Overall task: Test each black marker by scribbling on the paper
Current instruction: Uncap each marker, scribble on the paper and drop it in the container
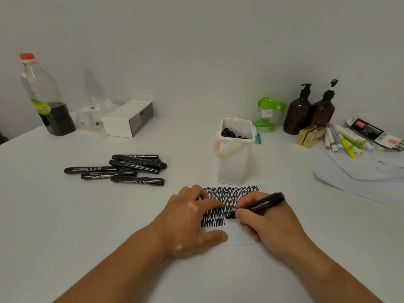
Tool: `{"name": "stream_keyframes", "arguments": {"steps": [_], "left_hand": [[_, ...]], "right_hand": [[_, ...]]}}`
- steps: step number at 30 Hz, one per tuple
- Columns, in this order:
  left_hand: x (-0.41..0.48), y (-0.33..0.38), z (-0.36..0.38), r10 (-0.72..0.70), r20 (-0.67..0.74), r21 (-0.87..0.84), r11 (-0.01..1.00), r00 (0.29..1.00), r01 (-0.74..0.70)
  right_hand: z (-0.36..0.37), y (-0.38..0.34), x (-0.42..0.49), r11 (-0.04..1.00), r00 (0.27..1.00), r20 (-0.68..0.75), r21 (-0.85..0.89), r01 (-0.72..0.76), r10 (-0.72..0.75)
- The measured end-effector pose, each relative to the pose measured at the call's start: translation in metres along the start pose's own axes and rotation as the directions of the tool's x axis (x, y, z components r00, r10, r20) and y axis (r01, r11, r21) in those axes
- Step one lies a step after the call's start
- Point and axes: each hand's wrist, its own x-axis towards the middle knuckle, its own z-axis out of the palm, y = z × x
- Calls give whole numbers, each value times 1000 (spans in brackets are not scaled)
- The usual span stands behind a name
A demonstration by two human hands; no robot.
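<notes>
Head view — right hand grips marker; tip on paper.

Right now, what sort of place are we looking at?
Likely a makeshift desk for sorting stationery: plain white tabletop against a bare wall, a pile of black permanent markers, loose pastel highlighter pens near two brown pump bottles.

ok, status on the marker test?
Right hand grips black marker, tip on paper. Left hand flat, pinning paper. Scribbles cover most of it. Nothing blocking; marker pile lies to the left.
</notes>
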Motion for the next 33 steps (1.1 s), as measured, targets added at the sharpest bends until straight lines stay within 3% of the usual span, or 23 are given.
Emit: {"name": "stream_keyframes", "arguments": {"steps": [13, 17, 33], "left_hand": [[0, 1, -1, -4, 5, -14, 1000, 1000, 4], [1, 1, -1, -6, 5, -24, 1000, 1000, 7], [1, -1, 0, -7, 6, -33, 999, 1000, 7]], "right_hand": [[-3, 3, 0, 989, 998, 48, -141, 47, -40], [-1, 3, 1, 992, 999, -16, -121, 35, -37], [-2, 2, 2, 989, 1000, -7, -147, 8, -9]]}}
